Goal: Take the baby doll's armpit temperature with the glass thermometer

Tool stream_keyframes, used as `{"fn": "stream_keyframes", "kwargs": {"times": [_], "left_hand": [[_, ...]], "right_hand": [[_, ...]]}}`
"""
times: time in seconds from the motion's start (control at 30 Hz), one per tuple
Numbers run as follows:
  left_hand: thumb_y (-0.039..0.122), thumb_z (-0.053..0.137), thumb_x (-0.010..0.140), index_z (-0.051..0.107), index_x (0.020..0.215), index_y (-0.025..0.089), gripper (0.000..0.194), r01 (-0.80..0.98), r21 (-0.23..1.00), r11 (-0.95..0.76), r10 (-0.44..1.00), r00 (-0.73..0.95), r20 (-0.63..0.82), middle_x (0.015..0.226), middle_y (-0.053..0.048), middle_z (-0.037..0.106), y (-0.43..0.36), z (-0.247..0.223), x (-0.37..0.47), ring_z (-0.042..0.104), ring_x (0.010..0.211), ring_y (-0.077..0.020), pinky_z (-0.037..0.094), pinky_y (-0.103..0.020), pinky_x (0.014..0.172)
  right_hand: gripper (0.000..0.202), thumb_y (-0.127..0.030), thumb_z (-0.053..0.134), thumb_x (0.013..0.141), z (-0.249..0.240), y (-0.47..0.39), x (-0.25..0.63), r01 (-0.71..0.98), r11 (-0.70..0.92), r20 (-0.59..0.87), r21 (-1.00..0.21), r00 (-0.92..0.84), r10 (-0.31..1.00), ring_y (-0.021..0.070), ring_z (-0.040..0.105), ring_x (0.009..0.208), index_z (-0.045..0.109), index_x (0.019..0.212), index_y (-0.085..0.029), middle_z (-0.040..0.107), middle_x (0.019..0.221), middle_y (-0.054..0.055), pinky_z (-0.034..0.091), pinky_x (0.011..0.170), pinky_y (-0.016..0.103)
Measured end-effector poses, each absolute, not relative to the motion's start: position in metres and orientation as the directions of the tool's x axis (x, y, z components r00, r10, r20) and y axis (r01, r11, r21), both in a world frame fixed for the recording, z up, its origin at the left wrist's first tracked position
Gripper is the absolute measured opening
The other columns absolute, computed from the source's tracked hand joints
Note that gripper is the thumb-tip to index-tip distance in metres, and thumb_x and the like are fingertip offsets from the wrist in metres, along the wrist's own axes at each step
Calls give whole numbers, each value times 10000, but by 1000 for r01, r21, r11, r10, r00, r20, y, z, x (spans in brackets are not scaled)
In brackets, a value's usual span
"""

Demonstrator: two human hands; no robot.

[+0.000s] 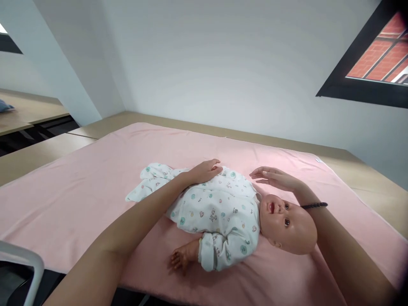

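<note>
A baby doll [219, 208] lies on its back on a pink cloth [105, 170], its bald head to the right and its legs to the left. It wears a white outfit with small coloured prints. My left hand [205, 171] rests at the far side of the doll's middle, its fingers curled around the doll's small hand, which shows only in part. My right hand [274, 177] hovers beyond the doll's shoulder, near its head, with fingers stretched out and holding nothing. A dark beaded band circles my right wrist.
The cloth covers a light wooden table [376, 178] that stands against a white wall. Another table [35, 106] stands at the far left. A white metal frame [35, 259] is at the lower left. A window [379, 55] is at the upper right.
</note>
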State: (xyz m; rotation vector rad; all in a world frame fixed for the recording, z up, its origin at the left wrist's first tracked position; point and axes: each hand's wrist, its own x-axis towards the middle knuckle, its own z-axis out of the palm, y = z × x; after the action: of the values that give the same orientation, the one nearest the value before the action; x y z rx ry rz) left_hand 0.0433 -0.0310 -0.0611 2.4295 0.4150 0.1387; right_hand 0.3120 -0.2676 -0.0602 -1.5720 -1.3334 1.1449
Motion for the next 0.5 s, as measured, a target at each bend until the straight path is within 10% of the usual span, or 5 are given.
{"fn": "stream_keyframes", "kwargs": {"times": [0.3, 0.5], "left_hand": [[634, 292, 1018, 533, 1461, 222, 651, 285, 598, -749, 329, 944, -37, 1504, -109, 559, -30, -71, 47, 507, 1373, -263, 406, -374, 1130], [630, 292, 1006, 691, 918, 214, 583, 351, 594, -724, 409, 912, -39, 1182, -107, 667, -34, -77, 51, 585, 1184, -281, 484, -377, 1012]], "right_hand": [[623, -679, 531, 963, -61, -240, 250, 699, -165, -139, -695, 94, 986, 296, 570, 1314, 624, 1348, -198, 609, 1415, 142, 461, 1095, 504], [676, -790, 503, 870, -70, -243, 240, 656, -194, -144, -729, 130, 981, 281, 503, 1400, 638, 1367, -352, 673, 1374, 39, 455, 1117, 421]]}}
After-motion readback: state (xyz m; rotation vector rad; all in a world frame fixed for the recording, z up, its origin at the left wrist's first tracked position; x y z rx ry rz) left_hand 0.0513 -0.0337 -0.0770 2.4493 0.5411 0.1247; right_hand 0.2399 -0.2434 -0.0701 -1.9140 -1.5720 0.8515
